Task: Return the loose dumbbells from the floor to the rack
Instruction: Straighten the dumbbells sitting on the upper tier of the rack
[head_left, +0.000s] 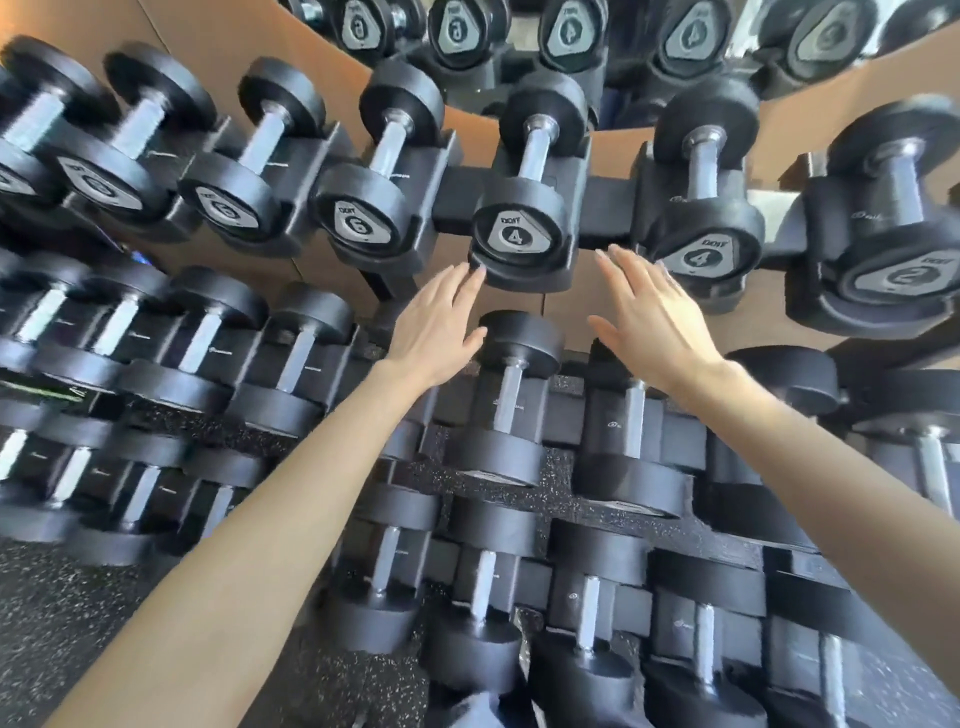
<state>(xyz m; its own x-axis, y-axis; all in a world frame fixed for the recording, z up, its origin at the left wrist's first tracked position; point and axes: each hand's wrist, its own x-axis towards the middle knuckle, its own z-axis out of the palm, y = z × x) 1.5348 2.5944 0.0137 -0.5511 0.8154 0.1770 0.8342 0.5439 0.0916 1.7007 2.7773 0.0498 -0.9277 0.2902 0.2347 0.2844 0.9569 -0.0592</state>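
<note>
A black dumbbell marked 4 (519, 228) lies in its cradle on the top tier of the rack (457, 200). My left hand (439, 325) is stretched out flat just below it, fingertips touching the cradle's lower left edge. My right hand (657, 317) is also flat with straight fingers, held to the right of that dumbbell and left of a second dumbbell marked 4 (701, 239), touching neither clearly. Both hands hold nothing. No loose dumbbell on the floor is in view.
The rack has three tiers filled with black dumbbells: several marked 6 (358, 223) to the left, one marked 2 (898, 270) at the right. A mirror above reflects the top row. Speckled black rubber floor (67, 613) lies at the lower left.
</note>
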